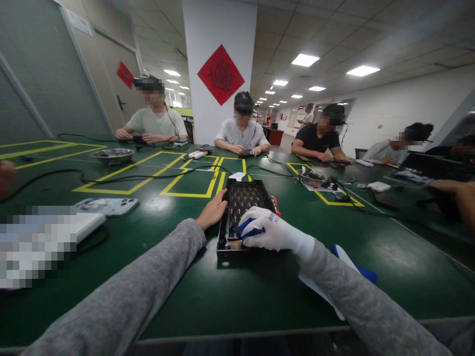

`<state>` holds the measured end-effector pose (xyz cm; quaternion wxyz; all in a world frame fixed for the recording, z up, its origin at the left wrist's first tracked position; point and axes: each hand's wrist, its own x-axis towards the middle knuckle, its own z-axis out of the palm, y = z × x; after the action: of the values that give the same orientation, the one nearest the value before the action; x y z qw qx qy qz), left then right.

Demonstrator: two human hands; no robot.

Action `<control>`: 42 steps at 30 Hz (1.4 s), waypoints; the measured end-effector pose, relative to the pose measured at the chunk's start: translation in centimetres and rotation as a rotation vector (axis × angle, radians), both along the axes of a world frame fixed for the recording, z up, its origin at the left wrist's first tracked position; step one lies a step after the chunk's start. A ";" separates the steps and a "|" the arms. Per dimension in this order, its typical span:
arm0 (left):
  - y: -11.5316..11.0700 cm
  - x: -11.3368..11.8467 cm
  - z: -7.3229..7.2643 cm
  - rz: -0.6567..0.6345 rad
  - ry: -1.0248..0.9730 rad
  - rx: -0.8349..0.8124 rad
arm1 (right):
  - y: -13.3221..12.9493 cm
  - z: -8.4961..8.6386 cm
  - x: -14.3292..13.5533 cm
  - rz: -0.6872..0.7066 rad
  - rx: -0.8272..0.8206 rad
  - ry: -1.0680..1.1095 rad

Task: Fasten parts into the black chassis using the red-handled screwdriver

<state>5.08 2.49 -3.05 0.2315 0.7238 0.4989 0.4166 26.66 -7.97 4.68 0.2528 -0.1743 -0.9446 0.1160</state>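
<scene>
A black rectangular case (251, 186) lies open on the green table, with rows of small, shiny round-ended pieces inside. Along its left wall rests my bare left hand (213, 210), fingers closed over the edge, thumb side up. My right hand (261, 228) wears a white glove with blue fingertips. It is inside the near half of the case, fingers curled and pinched together; whatever lies between them is hidden. Beside those fingertips, a small yellowish part (236, 244) shows in the near end. A red object (274, 203) sits against the case's right side, partly covered by the glove.
Another blue-and-white glove (352, 264) lies under and beyond my right forearm. A phone (107, 206) and a white box-like object (83, 230) are at left. Metal bowls (113, 155) (311, 176), black cables (148, 175) and yellow tape outlines cover the table. Several people sit around it.
</scene>
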 end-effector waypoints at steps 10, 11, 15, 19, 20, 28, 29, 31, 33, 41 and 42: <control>-1.3 0.2 1.3 -0.018 0.024 -0.018 | -0.2 0.3 0.0 -0.040 -0.103 0.001; -1.5 0.2 1.5 -0.014 0.025 -0.024 | -0.2 0.3 0.0 -0.042 -0.124 -0.009; -1.9 0.2 1.9 0.004 0.033 -0.030 | -0.4 0.7 0.0 -0.054 -0.161 -0.059; -1.9 0.0 1.7 -0.007 0.050 -0.021 | -0.6 1.1 0.1 -0.090 -0.155 -0.070; -1.9 -0.1 1.7 -0.014 0.052 -0.019 | -0.6 1.2 0.1 -0.094 -0.159 -0.072; -3.3 -0.3 2.2 -0.089 0.155 0.015 | -0.1 1.0 0.6 -0.148 -0.249 -0.077; -3.4 -0.3 2.3 -0.094 0.172 0.011 | -0.1 1.1 0.6 -0.149 -0.261 -0.076; -3.7 -0.4 2.4 -0.074 0.197 -0.015 | -0.3 1.4 0.5 -0.151 -0.276 -0.096; -3.9 -0.5 2.5 -0.050 0.211 -0.035 | -0.6 1.8 0.3 -0.162 -0.264 -0.128; -4.6 -0.3 2.8 -0.042 0.327 -0.076 | -1.5 2.4 -0.5 -0.223 -0.184 -0.206; -4.8 -0.3 2.9 -0.041 0.334 -0.077 | -1.5 2.4 -0.6 -0.221 -0.185 -0.207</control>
<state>4.82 -2.29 -0.18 0.1815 0.7835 0.5313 0.2663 26.08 -9.43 7.05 0.1482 -0.3106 -0.9260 0.1553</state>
